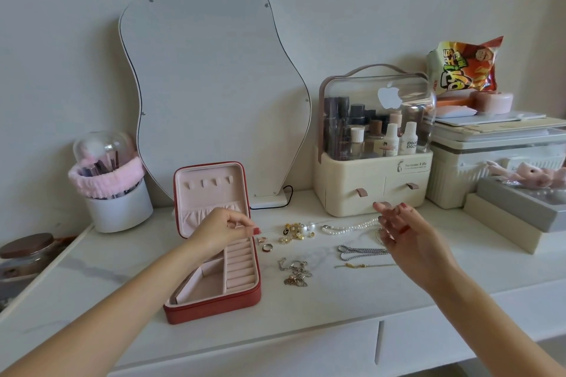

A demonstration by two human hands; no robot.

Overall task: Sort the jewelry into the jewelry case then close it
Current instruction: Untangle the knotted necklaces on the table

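Jewelry lay loose on the white marble-patterned tabletop [321, 294], all of it to the right of the red rectangular jewelry case with pale pink lining [214, 257], which stood open with its lid upright at the far end and its long axis running near to far; nothing had yet gone into its compartments, so far as could be seen. Nearest the case sat a small gold band ring [267, 247]; beyond it, a cluster of gold and pearl earrings [295, 232]; farther right, a white pearl strand [349, 227] lying left to right; nearer, a tangled silver-and-rose chain heap [295, 273], a folded steel ball chain [361, 252] and a thin gold chain [363, 265], both stretched left to right.

The left hand [225, 228] hovered over the far part of the open tray, fingers curled with the tips drawn together; whether they pinched some small piece could not be told. The right hand [404, 231] hung above the right ends of the pearl strand and the chains, fingers loosely spread, grasping nothing.

By my judgement the right hand was much the nearer to the long pieces, and the left to the ring and the case; any chain picked up would have to travel leftward across the table to the case.
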